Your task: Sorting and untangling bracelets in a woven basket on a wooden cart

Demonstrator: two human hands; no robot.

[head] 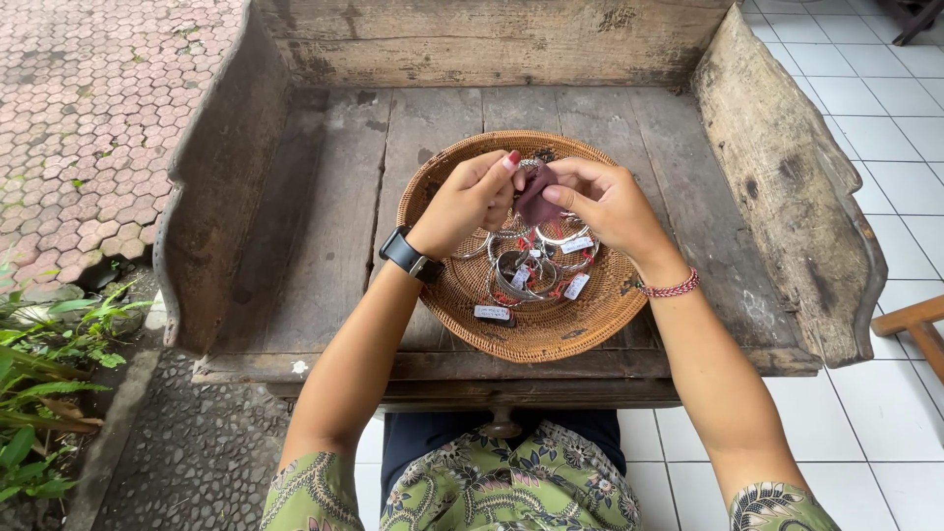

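Seated at a weathered wooden tabletop [324, 246] with raised sides, a person works over a round woven basket [590, 320], both hands lifted just above its far rim. The left hand [470, 202], a black smartwatch [408, 255] on its wrist, closes its fingers [500, 169] on a small silver ring [531, 163], holding it up where it can be seen; the right hand [610, 202], a red beaded bracelet [671, 288] at the wrist, pinches a small maroon cloth [536, 202] against the ring, fingers curled shut around the fabric. Held this way, metal and cloth meet directly over the basket, so anything that slipped would probably fall among the silver bangles [531, 267] heaped below, several carrying white paper tags [492, 313] on red thread. The tabletop's boards are cracked, grey and stained. To the left lie reddish paving blocks [88, 118] and green plants [49, 374]; to the right, white floor tiles [885, 128].
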